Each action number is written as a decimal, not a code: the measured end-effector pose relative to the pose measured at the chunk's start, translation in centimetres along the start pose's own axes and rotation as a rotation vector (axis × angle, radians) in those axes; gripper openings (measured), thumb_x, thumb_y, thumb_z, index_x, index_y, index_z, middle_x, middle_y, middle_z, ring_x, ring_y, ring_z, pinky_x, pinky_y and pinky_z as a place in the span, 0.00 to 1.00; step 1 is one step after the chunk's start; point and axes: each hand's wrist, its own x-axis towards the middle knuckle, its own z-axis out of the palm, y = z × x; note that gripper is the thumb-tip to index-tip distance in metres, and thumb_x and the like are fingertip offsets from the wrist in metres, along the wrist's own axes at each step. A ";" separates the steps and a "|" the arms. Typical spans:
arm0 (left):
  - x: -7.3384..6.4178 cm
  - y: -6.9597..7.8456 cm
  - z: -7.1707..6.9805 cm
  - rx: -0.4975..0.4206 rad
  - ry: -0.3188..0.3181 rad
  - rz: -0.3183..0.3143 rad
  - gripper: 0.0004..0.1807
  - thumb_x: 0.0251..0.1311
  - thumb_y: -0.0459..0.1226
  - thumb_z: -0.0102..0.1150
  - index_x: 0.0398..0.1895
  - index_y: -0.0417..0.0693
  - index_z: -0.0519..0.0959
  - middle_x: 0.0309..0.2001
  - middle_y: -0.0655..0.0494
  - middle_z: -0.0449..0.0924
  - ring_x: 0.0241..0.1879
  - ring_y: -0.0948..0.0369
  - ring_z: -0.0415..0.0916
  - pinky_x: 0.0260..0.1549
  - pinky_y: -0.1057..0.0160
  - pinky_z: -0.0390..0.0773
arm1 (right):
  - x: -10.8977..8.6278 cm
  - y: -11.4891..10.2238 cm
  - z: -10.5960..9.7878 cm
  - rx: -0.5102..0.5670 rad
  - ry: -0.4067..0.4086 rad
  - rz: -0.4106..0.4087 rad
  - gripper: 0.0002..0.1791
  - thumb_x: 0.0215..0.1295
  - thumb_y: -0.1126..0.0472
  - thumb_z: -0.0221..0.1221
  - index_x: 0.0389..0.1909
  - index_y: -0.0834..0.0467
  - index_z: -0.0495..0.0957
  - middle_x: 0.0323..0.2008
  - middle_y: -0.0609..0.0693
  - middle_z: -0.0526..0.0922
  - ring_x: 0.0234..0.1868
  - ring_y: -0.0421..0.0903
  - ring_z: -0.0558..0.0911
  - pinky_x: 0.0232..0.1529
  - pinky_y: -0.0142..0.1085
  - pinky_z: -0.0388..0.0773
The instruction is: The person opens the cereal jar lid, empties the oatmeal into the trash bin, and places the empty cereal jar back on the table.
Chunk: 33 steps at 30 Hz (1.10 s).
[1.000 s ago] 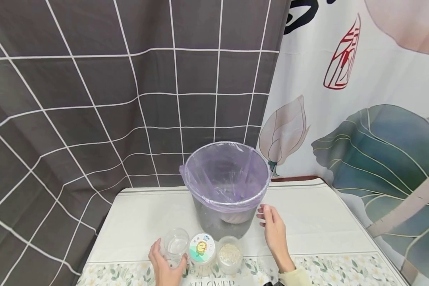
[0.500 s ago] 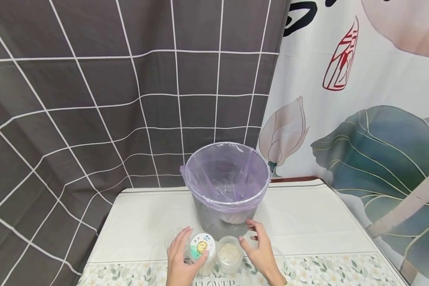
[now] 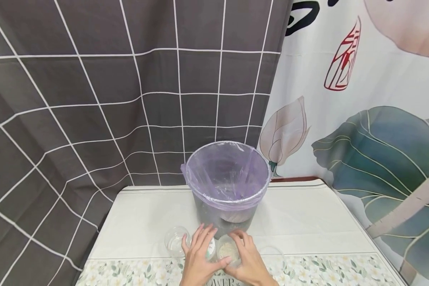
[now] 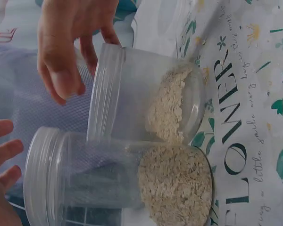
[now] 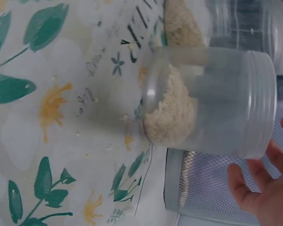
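Two clear jars stand side by side, each partly filled with pale flakes. My right hand (image 3: 248,258) is at the right jar (image 5: 212,103), its bent fingers near the rim; contact is unclear. My left hand (image 3: 203,254) spreads over the middle jar (image 4: 127,183), hiding most of its sticker-topped lid (image 3: 211,249) in the head view. The left thumb reaches toward the right jar. In the left wrist view, right-hand fingers (image 4: 61,80) hang beside that jar's rim. Left of the left hand is a clear container (image 3: 175,240) with no flakes visible.
A mesh bin (image 3: 223,226) lined with a purple bag (image 3: 228,202) stands just behind the jars. A faint clear round outline (image 3: 271,258) lies on the tablecloth (image 3: 318,222) at right. A dark gridded curtain (image 3: 93,119) hangs behind.
My left hand has moved right from the clear container to the middle jar. My right hand has come down and left from beside the bin to the right jar.
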 end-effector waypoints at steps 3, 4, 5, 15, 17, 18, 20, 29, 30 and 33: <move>0.1 0.5 0.4 0.051 -0.018 0.028 0.43 0.48 0.71 0.41 0.59 0.53 0.70 0.58 0.52 0.72 0.61 0.50 0.61 0.46 0.25 0.46 | -0.1 0.0 0.4 -0.032 -0.037 -0.037 0.45 0.44 0.31 0.61 0.57 0.58 0.68 0.55 0.57 0.68 0.50 0.51 0.70 0.38 0.51 0.78; 0.2 0.6 0.5 0.066 -0.024 0.035 0.43 0.48 0.71 0.39 0.59 0.53 0.70 0.58 0.53 0.72 0.62 0.50 0.61 0.46 0.25 0.47 | -0.1 -0.1 0.5 -0.035 -0.049 -0.038 0.46 0.44 0.29 0.59 0.58 0.58 0.67 0.55 0.59 0.68 0.50 0.52 0.70 0.38 0.52 0.78; 0.2 0.8 0.6 0.076 -0.027 0.042 0.44 0.48 0.72 0.37 0.59 0.53 0.70 0.58 0.53 0.72 0.62 0.50 0.61 0.46 0.26 0.47 | -0.1 -0.2 0.6 -0.039 -0.064 -0.030 0.48 0.43 0.27 0.58 0.58 0.58 0.66 0.55 0.60 0.67 0.50 0.54 0.70 0.38 0.53 0.78; 0.0 1.9 1.6 0.060 -0.064 0.101 0.46 0.45 0.73 0.41 0.62 0.55 0.66 0.60 0.54 0.70 0.65 0.52 0.58 0.52 0.30 0.46 | -0.7 -0.3 1.0 -0.084 -0.099 0.092 0.47 0.45 0.37 0.63 0.62 0.59 0.61 0.54 0.59 0.68 0.51 0.55 0.72 0.44 0.49 0.78; -0.1 1.9 1.7 0.073 -0.058 0.107 0.48 0.43 0.74 0.42 0.63 0.55 0.66 0.60 0.55 0.70 0.65 0.53 0.57 0.53 0.31 0.47 | -0.7 -0.2 0.9 -0.065 -0.096 0.108 0.46 0.46 0.39 0.64 0.62 0.59 0.61 0.53 0.58 0.68 0.51 0.54 0.72 0.44 0.49 0.78; -0.1 1.9 1.8 0.080 -0.055 0.109 0.49 0.42 0.74 0.41 0.63 0.55 0.65 0.61 0.56 0.69 0.65 0.53 0.58 0.54 0.31 0.46 | -0.8 -0.2 0.8 -0.045 -0.095 0.118 0.46 0.46 0.39 0.64 0.63 0.59 0.60 0.53 0.57 0.68 0.52 0.54 0.71 0.44 0.49 0.78; -0.1 1.9 1.7 0.084 -0.064 0.112 0.51 0.41 0.76 0.38 0.64 0.53 0.65 0.61 0.56 0.68 0.65 0.53 0.57 0.58 0.34 0.41 | -0.7 -0.4 0.5 0.014 -0.095 0.145 0.47 0.46 0.40 0.65 0.63 0.60 0.60 0.54 0.57 0.68 0.52 0.55 0.71 0.44 0.52 0.77; 0.0 2.0 1.1 0.023 -0.138 0.110 0.64 0.30 0.78 0.39 0.69 0.45 0.54 0.64 0.52 0.63 0.65 0.48 0.54 0.54 0.34 0.50 | 0.5 -1.7 -2.6 0.319 -0.104 0.314 0.48 0.45 0.41 0.66 0.65 0.56 0.58 0.56 0.56 0.68 0.56 0.58 0.69 0.45 0.61 0.72; 0.0 2.0 1.1 0.017 -0.137 0.110 0.65 0.29 0.78 0.39 0.69 0.44 0.53 0.64 0.51 0.63 0.65 0.48 0.54 0.52 0.34 0.52 | 0.7 -1.9 -3.0 0.330 -0.109 0.325 0.48 0.45 0.40 0.66 0.65 0.56 0.58 0.56 0.55 0.68 0.56 0.58 0.69 0.45 0.61 0.72; 0.0 2.1 1.0 -0.003 -0.127 0.109 0.67 0.28 0.77 0.43 0.69 0.41 0.50 0.63 0.49 0.63 0.64 0.47 0.55 0.51 0.35 0.58 | 1.2 -2.6 -4.2 0.364 -0.115 0.345 0.47 0.45 0.41 0.66 0.65 0.52 0.58 0.56 0.53 0.68 0.57 0.58 0.68 0.46 0.61 0.71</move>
